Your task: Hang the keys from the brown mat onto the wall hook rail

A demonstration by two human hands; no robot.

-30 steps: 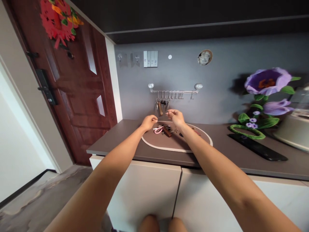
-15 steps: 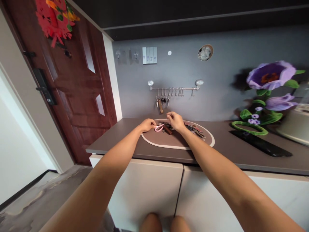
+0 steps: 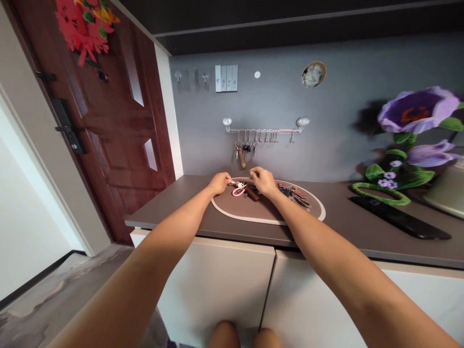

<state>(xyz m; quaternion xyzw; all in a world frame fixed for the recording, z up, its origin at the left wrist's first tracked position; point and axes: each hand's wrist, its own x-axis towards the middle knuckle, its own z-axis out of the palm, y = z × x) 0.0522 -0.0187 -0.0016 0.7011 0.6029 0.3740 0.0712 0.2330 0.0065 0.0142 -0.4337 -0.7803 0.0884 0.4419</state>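
Note:
My left hand (image 3: 219,183) is pinched at the left end of an oval brown mat (image 3: 232,210). Between its fingertips is the end of a keychain (image 3: 239,185), with metal parts and a pink loop strap (image 3: 238,192) that lies on the mat. Fingers curled together, my right hand (image 3: 263,181) hovers over the middle of the mat; what it holds, if anything, is hidden. Just left of it lies a brown key holder (image 3: 253,195). A pile of dark keys and straps (image 3: 295,195) spreads over the mat's right part.
On the wall, a hook rail (image 3: 268,131) carries several hanging keys and a wooden fob (image 3: 241,158). At right on the counter (image 3: 337,224) are a black flat object (image 3: 402,218) and purple fabric flowers (image 3: 416,113). A red-brown door (image 3: 119,130) stands at left.
My left hand has shifted slightly up and left, drawing at the keychain, so more of its metal part shows. My right hand has hardly moved. The camera view has shifted slightly.

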